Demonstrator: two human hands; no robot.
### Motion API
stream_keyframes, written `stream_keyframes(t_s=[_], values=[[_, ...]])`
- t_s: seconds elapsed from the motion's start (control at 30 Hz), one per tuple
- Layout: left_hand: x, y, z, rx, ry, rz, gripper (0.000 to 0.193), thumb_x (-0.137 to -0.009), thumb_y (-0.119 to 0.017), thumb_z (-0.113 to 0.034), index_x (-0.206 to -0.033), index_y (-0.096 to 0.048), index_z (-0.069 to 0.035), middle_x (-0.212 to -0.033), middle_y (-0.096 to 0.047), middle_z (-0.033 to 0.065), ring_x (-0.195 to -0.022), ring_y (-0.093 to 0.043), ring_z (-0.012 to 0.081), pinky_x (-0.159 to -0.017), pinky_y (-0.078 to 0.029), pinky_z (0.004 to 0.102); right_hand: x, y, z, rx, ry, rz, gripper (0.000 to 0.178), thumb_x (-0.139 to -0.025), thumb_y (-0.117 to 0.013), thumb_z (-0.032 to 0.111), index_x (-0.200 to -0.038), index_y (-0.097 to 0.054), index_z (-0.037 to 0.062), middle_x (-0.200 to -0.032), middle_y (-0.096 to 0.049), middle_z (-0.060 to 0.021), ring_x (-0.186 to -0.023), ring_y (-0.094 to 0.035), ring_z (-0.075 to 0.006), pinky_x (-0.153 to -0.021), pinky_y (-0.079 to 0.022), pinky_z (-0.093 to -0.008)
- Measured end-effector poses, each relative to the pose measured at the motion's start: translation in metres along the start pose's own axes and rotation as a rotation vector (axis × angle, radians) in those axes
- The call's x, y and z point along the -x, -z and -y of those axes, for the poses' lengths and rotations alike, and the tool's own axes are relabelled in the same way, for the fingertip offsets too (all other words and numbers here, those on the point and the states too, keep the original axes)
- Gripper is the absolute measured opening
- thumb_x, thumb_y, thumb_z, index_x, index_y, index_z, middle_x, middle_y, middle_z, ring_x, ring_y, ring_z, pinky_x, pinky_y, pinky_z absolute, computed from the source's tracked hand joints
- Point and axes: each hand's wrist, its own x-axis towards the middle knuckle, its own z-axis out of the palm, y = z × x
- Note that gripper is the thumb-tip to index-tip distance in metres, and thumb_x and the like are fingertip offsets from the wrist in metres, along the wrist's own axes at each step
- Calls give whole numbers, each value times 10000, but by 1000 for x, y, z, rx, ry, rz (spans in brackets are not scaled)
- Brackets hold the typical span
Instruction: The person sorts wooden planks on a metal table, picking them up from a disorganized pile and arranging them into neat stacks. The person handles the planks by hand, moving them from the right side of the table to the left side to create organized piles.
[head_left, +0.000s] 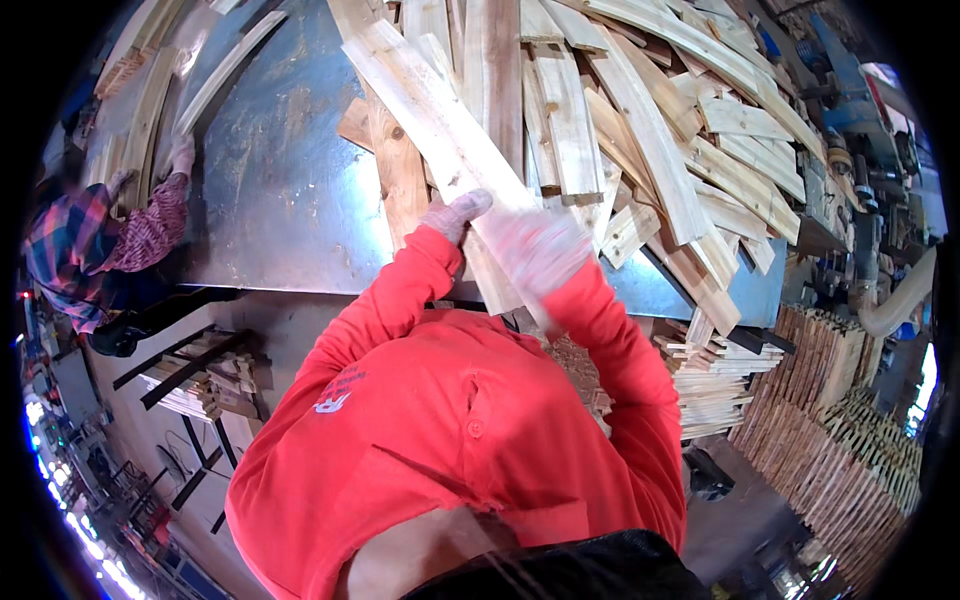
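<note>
A long pale wooden board (425, 110) slants in front of me, from the far left of the wood pile toward my body. My left hand (455, 213), in a light glove, grips its left edge with the thumb lying over the top face. My right hand (545, 250), also gloved, is over the near part of the same board at its right side. Motion smears its fingers, so I cannot make out their hold. Under the held board lie a knotty brown board (397, 165) and another pale board end (493, 285).
A metal table (290, 150) carries a heaped pile of boards (650, 130) at the right. At the far left, a person in a plaid sleeve (75, 240) handles boards. Stacked slats (830, 450) stand at lower right; machinery (860, 120) is beyond.
</note>
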Motion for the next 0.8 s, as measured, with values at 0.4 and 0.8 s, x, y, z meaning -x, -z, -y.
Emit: stream_keyframes(t_s=[0.4, 0.8], values=[[97, 95, -182, -892, -578, -244, 702, -753, -775, -101, -1343, -417, 28, -1121, -642, 115, -1013, -627, 203, -899, -520, 341, -38, -39, -139, -538, -891, -7, 1027, -695, -743, 449, -1483, -258, 2, -1461, -381, -255, -1360, -375, -383, -1121, -323, -408], [56, 254, -175, -1770, 197, -839, 793, -739, -727, -401, -1341, -318, -85, -1267, -549, 188, -1196, -549, 378, -937, -451, 556, -6, -50, 116, -2058, -493, -348, 962, -684, -837, 346, -1444, -334, 37, -1322, -496, -216, -1141, -566, -302, -962, -492, -434]])
